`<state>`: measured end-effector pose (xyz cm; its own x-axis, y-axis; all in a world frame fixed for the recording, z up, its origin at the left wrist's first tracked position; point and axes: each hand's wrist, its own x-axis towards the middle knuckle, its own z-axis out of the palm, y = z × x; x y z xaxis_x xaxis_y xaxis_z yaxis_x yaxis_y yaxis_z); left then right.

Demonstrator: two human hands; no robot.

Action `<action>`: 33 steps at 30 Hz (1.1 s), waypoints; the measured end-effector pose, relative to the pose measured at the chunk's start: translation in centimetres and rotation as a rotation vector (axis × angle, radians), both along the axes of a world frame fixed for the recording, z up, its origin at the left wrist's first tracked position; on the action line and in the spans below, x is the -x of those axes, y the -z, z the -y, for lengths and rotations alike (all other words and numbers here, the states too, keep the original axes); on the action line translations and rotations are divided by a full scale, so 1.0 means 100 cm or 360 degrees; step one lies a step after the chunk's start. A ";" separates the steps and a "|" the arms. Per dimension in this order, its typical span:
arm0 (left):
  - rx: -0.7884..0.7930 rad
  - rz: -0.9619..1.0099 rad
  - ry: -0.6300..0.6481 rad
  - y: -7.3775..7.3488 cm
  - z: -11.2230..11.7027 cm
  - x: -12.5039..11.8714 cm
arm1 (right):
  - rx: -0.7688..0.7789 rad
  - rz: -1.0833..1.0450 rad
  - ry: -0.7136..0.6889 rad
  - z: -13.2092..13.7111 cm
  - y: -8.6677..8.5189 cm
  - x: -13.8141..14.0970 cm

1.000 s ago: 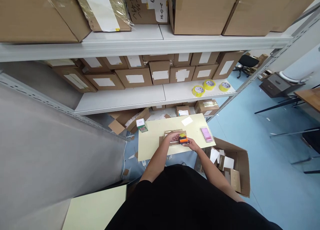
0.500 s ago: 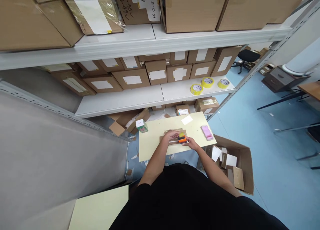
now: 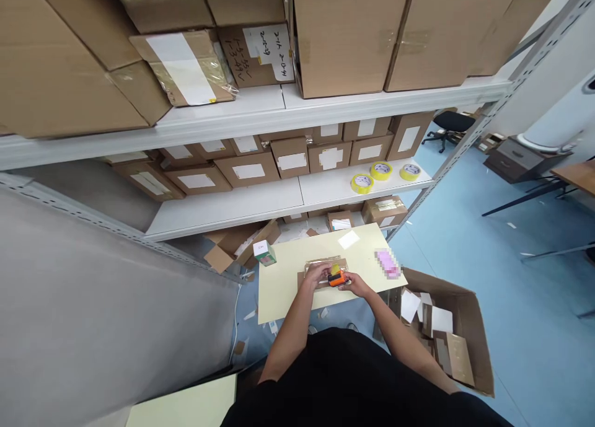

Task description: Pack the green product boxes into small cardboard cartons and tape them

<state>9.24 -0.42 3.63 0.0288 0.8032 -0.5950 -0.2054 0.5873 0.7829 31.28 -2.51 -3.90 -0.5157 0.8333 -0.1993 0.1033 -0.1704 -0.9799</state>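
An orange and black tape dispenser (image 3: 337, 279) with yellow tape (image 3: 335, 269) on it is held over the cream table (image 3: 279, 290). My right hand (image 3: 357, 284) grips its right side, fingers closed around it. From the left, my left hand (image 3: 317, 272) reaches it with bent fingers, their tips against the yellow tape; the exact hold is too small to see clearly. Beneath both hands lies a flat cardboard box (image 3: 304, 281), partly hidden, with clear wrapping along its far edge.
On the table are a green and white box (image 3: 264, 253), a white paper (image 3: 348, 239) and a blurred pink item (image 3: 387, 263). Yellow tape rolls (image 3: 381, 170) and cartons (image 3: 248, 168) fill the shelf. An open carton (image 3: 481, 346) stands on the floor at right.
The view has tipped upward, so table and hands sit lower in the picture. The dispenser is turned slightly, and both hands stay at it over the box.
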 end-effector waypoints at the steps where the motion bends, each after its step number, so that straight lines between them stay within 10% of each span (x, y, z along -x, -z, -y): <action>1: -0.0021 0.0011 -0.0021 -0.001 -0.001 0.002 | 0.0016 -0.0020 0.0008 0.000 0.000 0.000; 12: -0.0263 0.0054 -0.0378 0.004 -0.001 -0.001 | 0.0042 -0.0091 0.0008 -0.004 -0.015 0.007; 22: -0.0487 -0.0113 -0.0284 -0.018 -0.006 0.028 | -0.0012 0.0077 0.0122 -0.009 -0.030 -0.002; 33: -0.0184 -0.0176 -0.0618 0.011 0.025 0.049 | -0.0233 0.0513 0.0215 -0.024 -0.045 0.000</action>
<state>4.29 -2.89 2.48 -0.3486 0.8034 -0.4827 -0.3052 0.3896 0.8689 31.26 -0.09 0.62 -0.3292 0.9212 -0.2072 0.3966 -0.0642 -0.9157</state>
